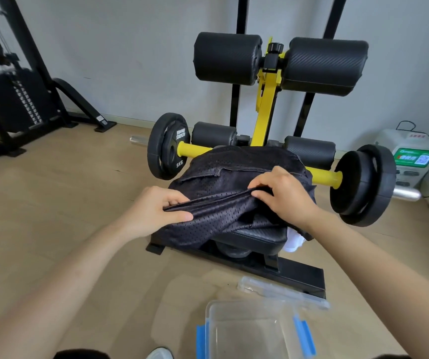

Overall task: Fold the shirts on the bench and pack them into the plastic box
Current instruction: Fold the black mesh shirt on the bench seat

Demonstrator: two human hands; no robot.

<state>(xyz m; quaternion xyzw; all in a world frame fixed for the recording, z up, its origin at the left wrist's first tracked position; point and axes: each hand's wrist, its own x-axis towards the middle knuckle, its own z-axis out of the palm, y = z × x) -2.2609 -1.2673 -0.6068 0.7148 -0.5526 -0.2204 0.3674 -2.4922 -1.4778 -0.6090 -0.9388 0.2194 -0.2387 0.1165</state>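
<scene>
Here we look down on a black mesh shirt (pixel 223 182) draped over the padded seat of a bench (pixel 260 235), its near edge gathered into a raised ridge. Our left hand (pixel 160 211), at nine o'clock from the shirt, pinches the end of that ridge between thumb and curled fingers. Our right hand (pixel 283 195), at three o'clock, has its fingers bent down onto the other end and nips the same fold of cloth. A white garment (pixel 295 242) peeks out from under the shirt at about four o'clock (only a small corner shows). The clear plastic box (pixel 209 307) stands on the wooden floor (pixel 66 203) at six o'clock from the bench, with blue clips (pixel 304 338) on its sides. Its lid (pixel 283 292) lies just beyond it, against the bench's base. At twelve o'clock two black foam rollers (pixel 226 58) sit on a yellow post (pixel 267 104). Weight plates hang at ten o'clock (pixel 168 150) and three o'clock (pixel 363 185).
</scene>
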